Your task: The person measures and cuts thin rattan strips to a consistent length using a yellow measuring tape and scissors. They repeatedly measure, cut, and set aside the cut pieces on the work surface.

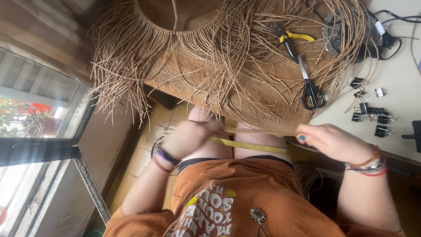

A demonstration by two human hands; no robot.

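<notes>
Left hand (188, 138) and right hand (333, 141) — both pinching one fibre strand (263, 131) taut over yellow tape measure (250, 145); fringed woven piece (210, 57) unfinished — strands loose.

Site: home craft workspace, by appearance | Evidence: woven fibre piece with loose fringe (184, 48) spread over counter (403, 83) | Tools noted: scissors (310, 85), yellow-handled pliers (291, 37), black binder clips (370, 112), yellow measuring tape (250, 145) | Surroundings: window frame (48, 149), tiled floor (149, 145)
</notes>
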